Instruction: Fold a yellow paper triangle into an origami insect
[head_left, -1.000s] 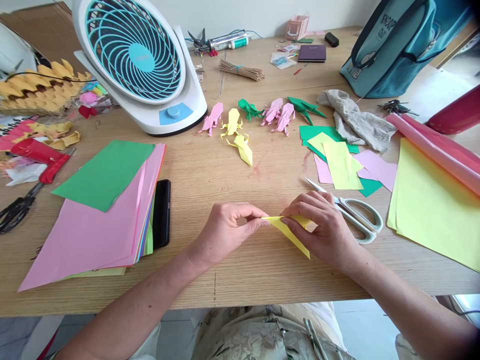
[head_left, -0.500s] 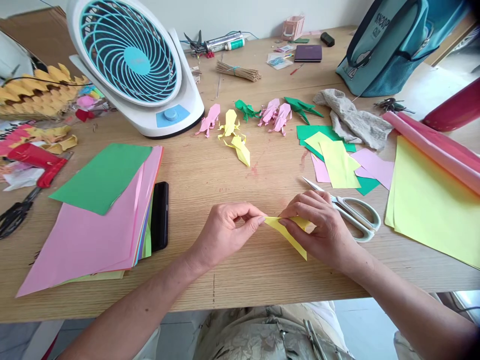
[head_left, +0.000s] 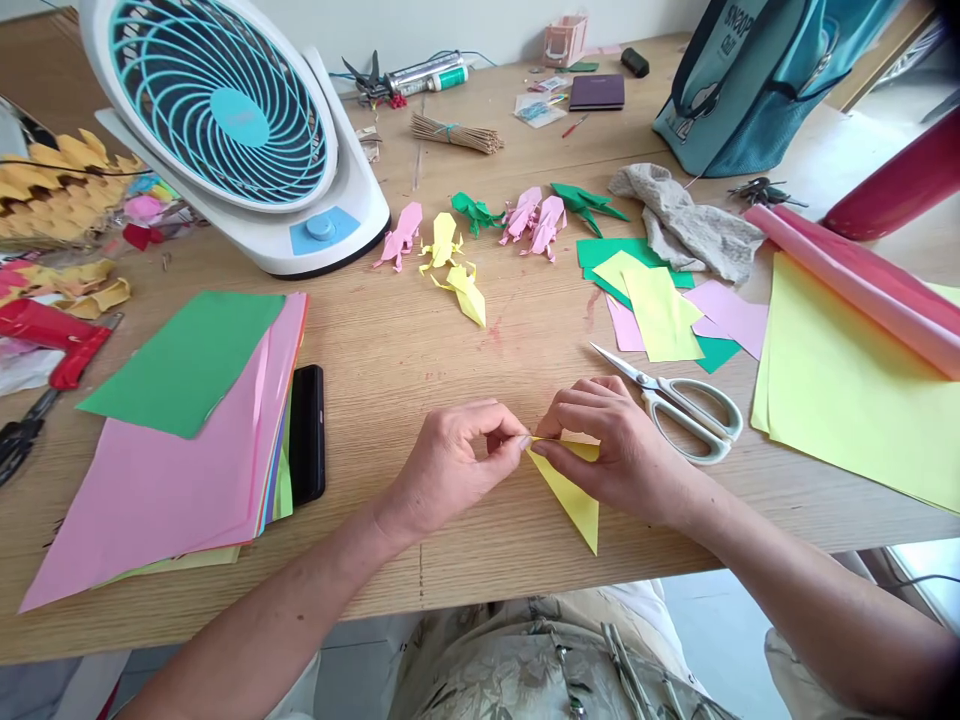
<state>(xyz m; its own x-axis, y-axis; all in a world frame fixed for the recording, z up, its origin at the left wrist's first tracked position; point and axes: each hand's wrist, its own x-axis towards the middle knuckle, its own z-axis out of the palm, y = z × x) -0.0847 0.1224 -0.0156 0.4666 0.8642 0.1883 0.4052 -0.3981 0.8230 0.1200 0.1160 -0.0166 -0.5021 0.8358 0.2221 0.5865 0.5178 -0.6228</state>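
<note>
A folded piece of yellow paper [head_left: 574, 500] hangs as a triangle between my hands, low over the front of the table. My left hand [head_left: 457, 455] pinches its left corner between thumb and fingertips. Close beside that grip, my right hand [head_left: 615, 445] pinches the top edge, its fingers hiding part of the paper. White-handled scissors [head_left: 686, 405] lie just beyond my right hand, blades pointing left. Farther back stand several folded paper frogs, among them a yellow frog [head_left: 465, 293], a pink frog [head_left: 400, 236] and a green frog [head_left: 477, 212].
A stack of coloured paper [head_left: 172, 480] and a black phone [head_left: 307, 435] lie at left, a fan [head_left: 322, 230] behind them. At right are paper scraps [head_left: 664, 312], a grey cloth [head_left: 690, 220], yellow sheets [head_left: 855, 400], a pink roll [head_left: 862, 290] and a blue bag [head_left: 750, 100].
My right hand has slid left along the paper's edge, closer to my left hand. The yellow paper now shows more of its triangular face. The whole view has shifted slightly.
</note>
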